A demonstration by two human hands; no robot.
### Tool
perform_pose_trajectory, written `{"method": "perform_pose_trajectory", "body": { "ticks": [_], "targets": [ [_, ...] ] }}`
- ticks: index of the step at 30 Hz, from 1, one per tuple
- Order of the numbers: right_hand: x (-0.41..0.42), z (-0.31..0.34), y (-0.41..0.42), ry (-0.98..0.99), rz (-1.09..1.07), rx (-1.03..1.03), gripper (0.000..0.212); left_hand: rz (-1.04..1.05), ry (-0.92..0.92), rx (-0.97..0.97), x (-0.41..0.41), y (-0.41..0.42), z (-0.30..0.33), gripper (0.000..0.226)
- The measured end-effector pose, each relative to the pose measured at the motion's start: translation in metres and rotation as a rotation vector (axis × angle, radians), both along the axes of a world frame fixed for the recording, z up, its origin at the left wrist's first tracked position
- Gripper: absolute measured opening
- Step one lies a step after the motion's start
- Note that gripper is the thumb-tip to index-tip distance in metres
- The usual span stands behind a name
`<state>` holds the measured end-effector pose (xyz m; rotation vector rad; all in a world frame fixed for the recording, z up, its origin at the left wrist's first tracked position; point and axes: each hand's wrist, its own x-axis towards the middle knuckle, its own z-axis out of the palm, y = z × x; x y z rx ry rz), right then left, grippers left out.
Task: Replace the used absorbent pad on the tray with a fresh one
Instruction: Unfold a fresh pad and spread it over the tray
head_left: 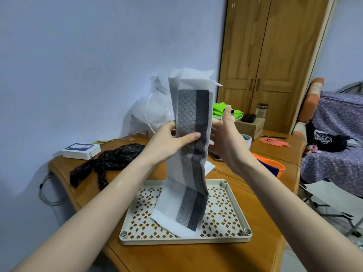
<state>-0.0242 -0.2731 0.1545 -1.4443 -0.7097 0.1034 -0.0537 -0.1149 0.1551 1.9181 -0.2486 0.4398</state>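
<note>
Here left hand (169,139) grips pad (193,114); right hand (227,138) open beside it.

Your left hand (169,142) pinches the folded absorbent pad (193,146) upright, thumb across its grey quilted face. Your right hand (225,138) is open beside its right edge. The pad's lower end rests on the perforated tray (225,211) near the desk's (196,256) front edge.

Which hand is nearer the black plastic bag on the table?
Left. The left hand grips the folded pad just right of the black plastic bag; the right hand is beyond the pad.
</note>
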Motion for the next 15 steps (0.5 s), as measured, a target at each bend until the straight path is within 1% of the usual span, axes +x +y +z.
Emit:
{"method": "perform_pose_trajectory", "body": {
  "ticks": [1, 3, 4, 5, 7, 10, 13, 15],
  "targets": [
    [0.002, 0.0, -0.001, -0.013, -0.011, -0.002, 0.061, 0.001, -0.017, -0.012, 0.001, 0.001, 0.001, 0.03],
    [0.009, 0.0, -0.003, -0.059, -0.072, -0.009, 0.04, -0.022, -0.054, -0.04, 0.0, 0.003, 0.005, 0.023],
    [0.013, 0.0, -0.005, -0.076, -0.106, -0.018, 0.031, -0.045, -0.072, -0.06, 0.0, 0.003, 0.008, 0.023],
    [0.017, -0.002, -0.006, -0.09, -0.128, -0.03, 0.029, -0.066, -0.081, -0.085, 0.0, 0.003, 0.01, 0.025],
    [0.021, -0.005, -0.007, -0.109, -0.158, -0.1, 0.039, -0.078, -0.083, -0.143, -0.001, 0.005, 0.015, 0.023],
    [0.02, -0.008, -0.004, -0.088, -0.209, -0.219, 0.07, -0.04, -0.1, -0.223, 0.001, 0.007, 0.022, 0.012],
    [0.017, -0.008, -0.001, -0.055, -0.185, -0.219, 0.093, -0.029, -0.125, -0.328, 0.002, 0.01, 0.025, 0.015],
    [0.015, -0.006, 0.001, -0.045, -0.167, -0.202, 0.098, -0.038, -0.138, -0.355, 0.002, 0.01, 0.026, 0.017]
  ]
}}
